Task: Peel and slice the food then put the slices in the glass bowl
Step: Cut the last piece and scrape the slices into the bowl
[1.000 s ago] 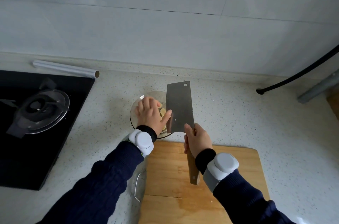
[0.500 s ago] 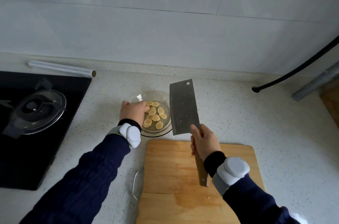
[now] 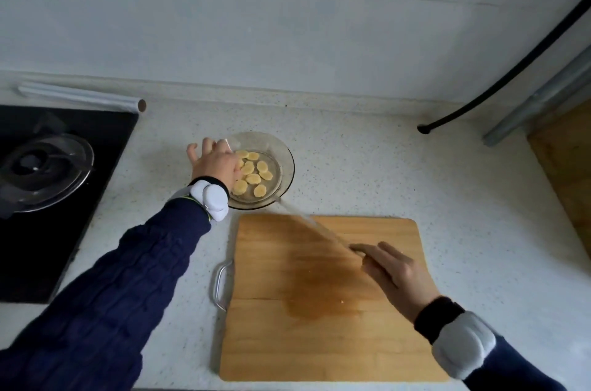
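Since half a second ago, cleaver (image 3: 315, 228) dropped from upright to a blurred, low slant over the board (image 3: 319, 342). Slices (image 3: 252, 174) lying in the bowl (image 3: 284, 154) on the surface (image 3: 383, 166). Left hand (image 3: 214, 163) spread at its rim; right hand (image 3: 393, 269) fingers loosely extended along the handle. Risk: slack grip, blade slipping or clipping the bowl.

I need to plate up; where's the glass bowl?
In the head view, the glass bowl sits on the counter just beyond the cutting board's far left corner, under the left hand.
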